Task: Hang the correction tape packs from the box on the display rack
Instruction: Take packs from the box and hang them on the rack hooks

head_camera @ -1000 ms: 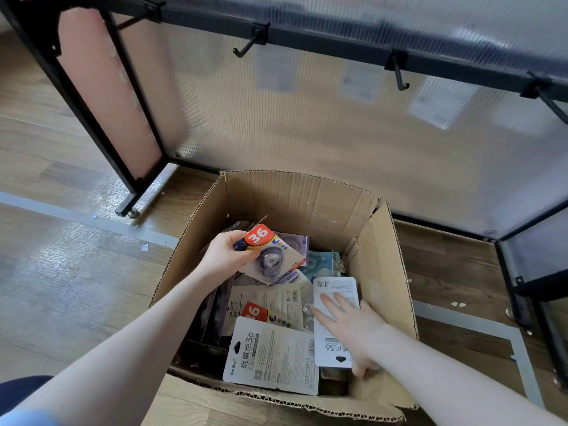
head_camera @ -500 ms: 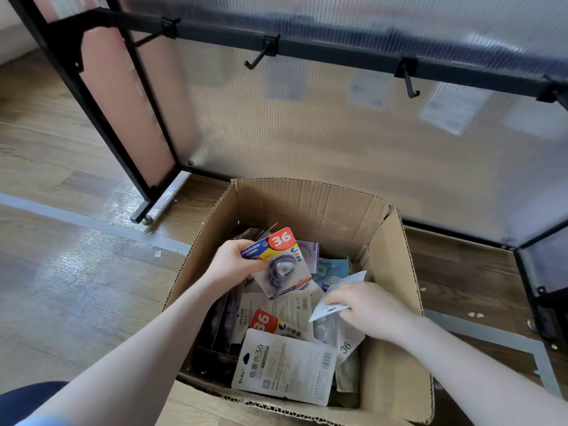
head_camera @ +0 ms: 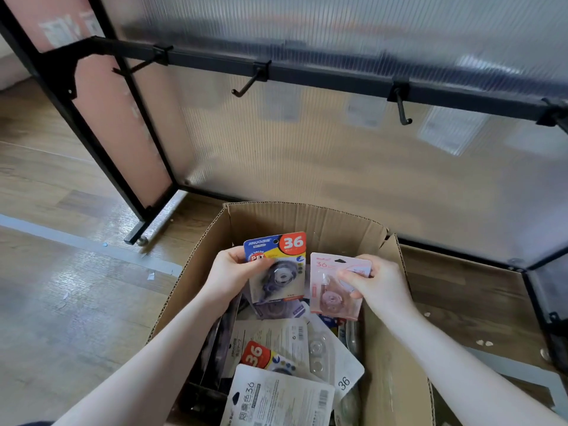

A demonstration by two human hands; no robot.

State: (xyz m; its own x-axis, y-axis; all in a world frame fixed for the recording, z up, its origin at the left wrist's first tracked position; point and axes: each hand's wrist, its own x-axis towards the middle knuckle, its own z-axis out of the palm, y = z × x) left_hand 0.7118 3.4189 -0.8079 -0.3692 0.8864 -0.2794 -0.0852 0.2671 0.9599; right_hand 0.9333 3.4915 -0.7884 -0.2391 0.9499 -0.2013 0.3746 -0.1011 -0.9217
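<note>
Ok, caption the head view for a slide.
Left hand holds a blue pack, right hand a pink pack, above the box.

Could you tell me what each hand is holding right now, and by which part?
The left hand grips the blue-and-red pack by its upper left edge. The right hand pinches the pink pack at its upper right side.

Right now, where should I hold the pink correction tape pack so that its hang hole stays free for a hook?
Hold the pink pack by its right edge, coming from the right, as the right hand does. The pack stands upright with its hang hole at the top centre, so a side pinch below it probably leaves the hole free for the hook.
</note>
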